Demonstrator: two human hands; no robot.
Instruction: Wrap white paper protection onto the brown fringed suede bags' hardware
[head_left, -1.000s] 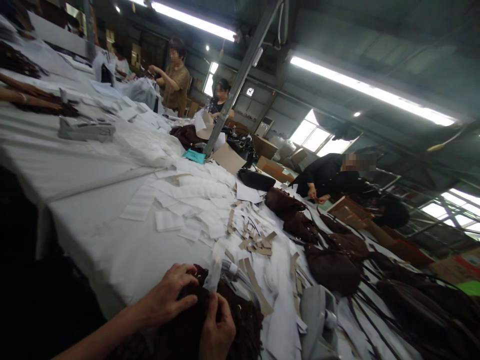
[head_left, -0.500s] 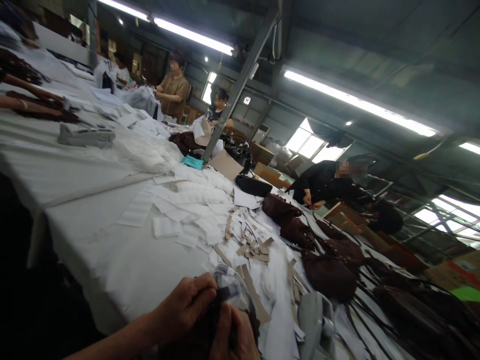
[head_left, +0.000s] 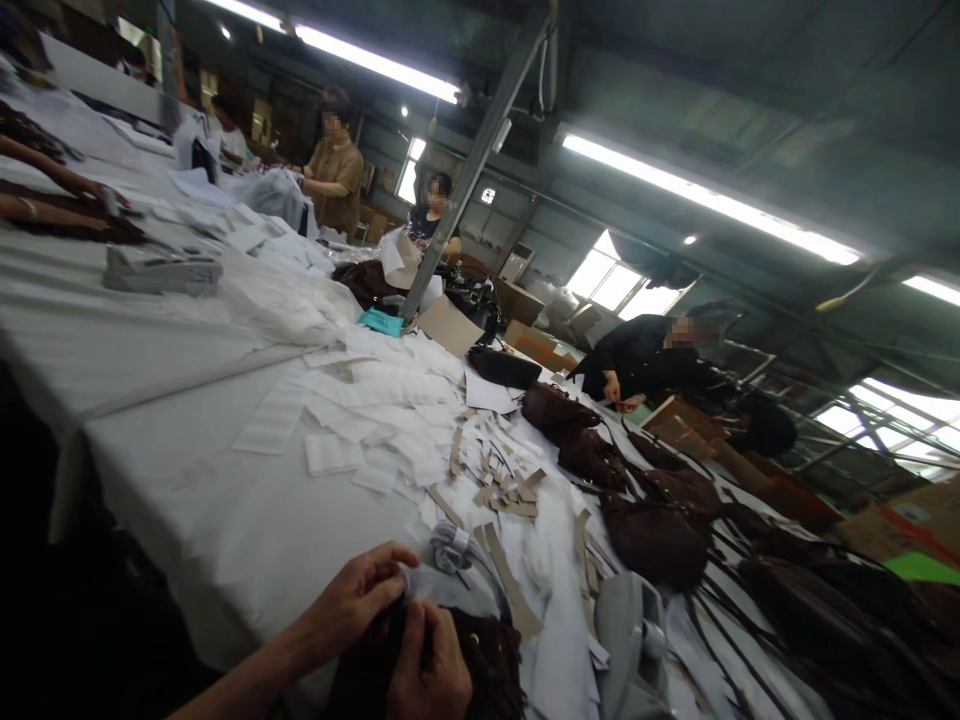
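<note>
At the bottom edge, my left hand [head_left: 352, 600] and my right hand [head_left: 429, 668] are both closed on a dark brown bag [head_left: 487, 660] that lies at the near edge of the white-covered table [head_left: 247, 520]. My left fingers pinch a whitish grey wrapping [head_left: 457, 590] at the top of the bag. A bunched knot of that wrapping [head_left: 448, 548] sticks up just beyond my fingers. My right hand grips the bag's top from the near side.
Paper strips and white slips [head_left: 420, 430] litter the table. Several brown bags [head_left: 645, 530] with straps lie in a row at the right. A grey tool [head_left: 630, 630] lies right of my hands. Other people work across the table, and another person's arms [head_left: 52, 195] rest far left.
The whitish wrapping has come further off the bag's top and now bunches beyond my fingers. My hands stay at the bag, and the view has shifted slightly.
</note>
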